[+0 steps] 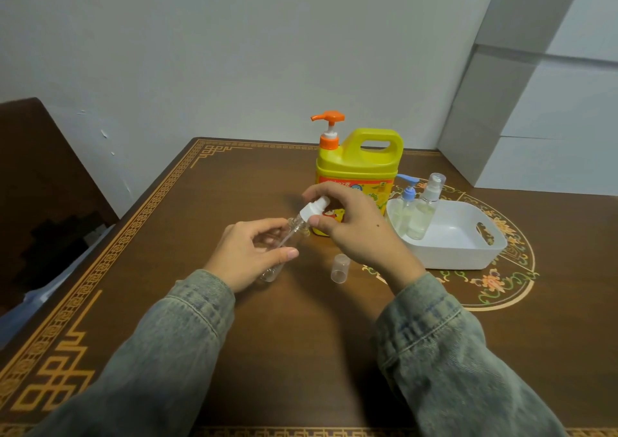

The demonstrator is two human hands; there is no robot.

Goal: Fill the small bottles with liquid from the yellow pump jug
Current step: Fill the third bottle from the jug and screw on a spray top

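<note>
My left hand (249, 254) holds a small clear bottle (271, 272), tilted, above the table. My right hand (354, 226) grips the white spray top (312, 210) at that bottle's neck. A clear cap (339, 268) lies on the table just right of the bottle. The yellow pump jug (361, 165) with an orange pump (329, 124) stands upright behind my hands. Two more small bottles stand in a white basket (468, 252): one with a blue pump (406, 202), one with a clear-capped white sprayer (426, 209).
The brown table (301, 353) has a gold patterned border and a flower motif under the basket. A dark chair back (40, 186) stands at the left. White boxes (535, 102) are stacked at the back right against the wall.
</note>
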